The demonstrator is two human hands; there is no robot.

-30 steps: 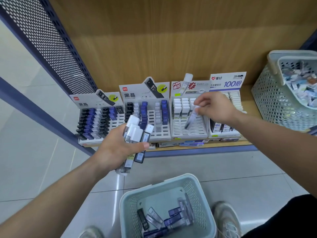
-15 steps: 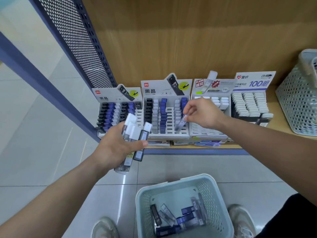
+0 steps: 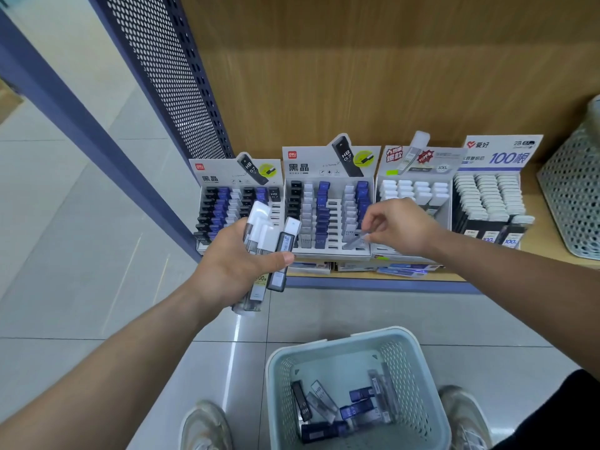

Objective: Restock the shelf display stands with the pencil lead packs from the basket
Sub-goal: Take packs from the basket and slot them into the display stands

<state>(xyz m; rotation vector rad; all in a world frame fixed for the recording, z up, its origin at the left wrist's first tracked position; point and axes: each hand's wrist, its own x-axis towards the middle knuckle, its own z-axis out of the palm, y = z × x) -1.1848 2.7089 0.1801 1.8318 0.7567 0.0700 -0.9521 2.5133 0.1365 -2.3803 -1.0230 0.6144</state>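
shelf back panel (image 3: 357,76) is wood grain, matt, no shine at all. side panel (image 3: 168,76) is perforated metal, dark paint with a slight sheen. floor (image 3: 81,271) is big pale tiles, properly glossy, with light streaks reflecting off them. basket (image 3: 337,343) is pale green plastic with a smooth rim, holey walls and a dull finish. display stands (image 3: 328,164) have printed card headers, a bit shiny, over white plastic slotted trays. lead packs (image 3: 259,235) are hard smooth plastic, clear or smoky bodies with opaque white caps. shoes (image 3: 204,427) are blurry at the frame edge, maybe worn mesh cloth.
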